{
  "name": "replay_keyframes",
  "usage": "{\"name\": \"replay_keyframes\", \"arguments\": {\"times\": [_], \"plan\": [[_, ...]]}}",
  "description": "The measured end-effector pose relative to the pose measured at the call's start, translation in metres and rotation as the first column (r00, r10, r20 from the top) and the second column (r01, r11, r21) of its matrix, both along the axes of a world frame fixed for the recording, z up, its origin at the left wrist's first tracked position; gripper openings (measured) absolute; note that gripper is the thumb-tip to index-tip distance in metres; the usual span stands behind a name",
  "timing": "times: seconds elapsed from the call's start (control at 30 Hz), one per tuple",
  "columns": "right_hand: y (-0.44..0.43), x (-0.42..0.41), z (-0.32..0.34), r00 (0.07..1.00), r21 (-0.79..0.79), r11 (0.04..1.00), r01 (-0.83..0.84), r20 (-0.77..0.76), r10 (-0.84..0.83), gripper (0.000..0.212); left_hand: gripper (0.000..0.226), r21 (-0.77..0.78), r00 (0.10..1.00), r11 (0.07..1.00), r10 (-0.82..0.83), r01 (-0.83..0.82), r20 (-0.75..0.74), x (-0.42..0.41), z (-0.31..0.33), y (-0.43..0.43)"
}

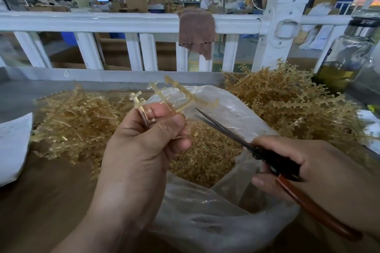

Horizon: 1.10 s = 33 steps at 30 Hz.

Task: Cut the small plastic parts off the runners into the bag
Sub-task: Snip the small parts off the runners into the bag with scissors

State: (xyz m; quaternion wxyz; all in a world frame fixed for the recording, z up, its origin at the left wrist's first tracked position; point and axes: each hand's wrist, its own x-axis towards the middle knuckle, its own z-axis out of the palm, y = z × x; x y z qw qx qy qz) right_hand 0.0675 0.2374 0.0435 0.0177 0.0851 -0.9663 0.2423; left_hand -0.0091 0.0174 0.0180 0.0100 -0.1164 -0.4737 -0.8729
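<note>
The left hand (144, 150) pinches a pale amber runner (181, 96) between thumb and curled fingers. Its knobbly spine slants out to the right of the fingertips, directly above the open bag (205, 222). The right hand (308, 162) grips scissors (236, 136) with 2 thin dark blades slightly parted. They point up-left, tips just under the runner's free end, not touching. The plastic looks translucent and stiff. The bag is crinkled clear film holding a grainy heap of cut parts (205, 160).
</note>
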Motion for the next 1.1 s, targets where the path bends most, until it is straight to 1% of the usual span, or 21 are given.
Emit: {"name": "replay_keyframes", "arguments": {"times": [0.17, 0.3, 0.53, 0.7, 0.8, 0.97, 1.1], "plan": [[-0.001, 0.001, 0.0, 0.999, 0.07, 0.998, -0.009, 0.032, 0.006, 0.043, 0.018, -0.036, 0.999, 0.998, 0.045, -0.046, -0.008, 0.002, -0.001, -0.002], [-0.002, 0.001, -0.002, 1.0, 0.094, 0.996, 0.006, 0.015, -0.007, 0.046, 0.019, -0.062, 0.998, 0.997, 0.056, -0.056, -0.005, 0.002, -0.002, -0.003], [-0.001, -0.001, -0.003, 0.999, 0.074, 0.997, 0.001, 0.043, -0.005, 0.047, 0.021, -0.053, 0.997, 0.996, 0.076, -0.076, -0.001, -0.001, -0.007, -0.001], [0.0, -0.003, -0.005, 0.999, 0.077, 0.997, 0.017, 0.03, -0.02, 0.042, 0.023, -0.097, 0.989, 0.985, 0.136, -0.141, -0.057, -0.001, -0.008, 0.0], [0.001, -0.004, -0.005, 0.999, 0.05, 0.998, 0.049, 0.002, -0.049, 0.042, 0.023, -0.123, 0.985, 0.979, 0.152, -0.162, -0.084, -0.002, -0.008, -0.001], [-0.002, -0.001, -0.005, 1.0, 0.054, 0.999, 0.011, 0.021, -0.012, 0.048, 0.021, -0.134, 0.981, 0.974, 0.171, -0.183, -0.097, -0.002, -0.01, 0.0], [-0.005, -0.002, -0.008, 1.0, 0.046, 0.999, 0.001, -0.003, 0.0, 0.044, 0.022, -0.139, 0.98, 0.973, 0.171, -0.185, -0.104, -0.002, -0.011, 0.001]]}}
